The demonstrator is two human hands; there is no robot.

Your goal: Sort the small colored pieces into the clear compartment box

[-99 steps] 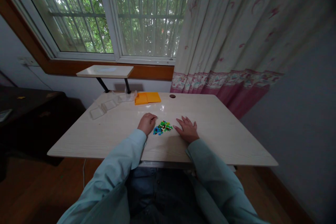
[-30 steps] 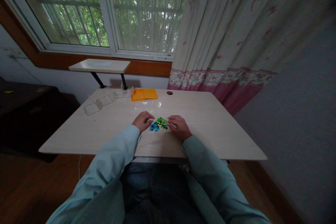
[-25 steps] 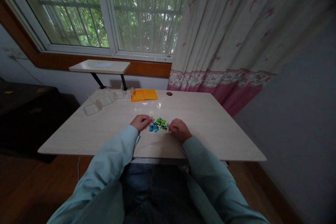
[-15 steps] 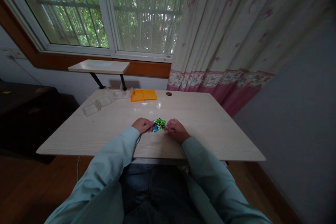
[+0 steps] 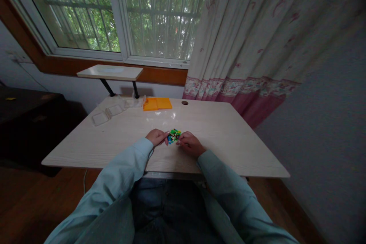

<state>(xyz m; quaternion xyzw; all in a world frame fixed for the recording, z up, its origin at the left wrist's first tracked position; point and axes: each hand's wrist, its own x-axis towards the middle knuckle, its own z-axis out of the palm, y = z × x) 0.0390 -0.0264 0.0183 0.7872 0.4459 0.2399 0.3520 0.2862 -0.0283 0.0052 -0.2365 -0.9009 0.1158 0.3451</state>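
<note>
A small pile of tiny coloured pieces [image 5: 174, 136], green, blue, yellow and black, lies on the pale wooden table [image 5: 120, 141] near its front edge. My left hand [image 5: 156, 137] rests on the table with fingers curled, its fingertips against the pile's left side. My right hand [image 5: 189, 144] is curled the same way and presses against the pile's right side. The pile is squeezed narrow between the two hands. Both arms wear light blue sleeves.
An orange flat case [image 5: 157, 103] lies at the table's back, with clear plastic lids or trays [image 5: 107, 114] to its left. A small white shelf [image 5: 110, 72] stands behind under the window. A curtain [image 5: 243, 45] hangs at the right. A dark cabinet [image 5: 31, 118] is at the left.
My right hand went from flat and open to curled. Both hands slid inward, pushing the spread pieces into a tighter, narrower pile.
</note>
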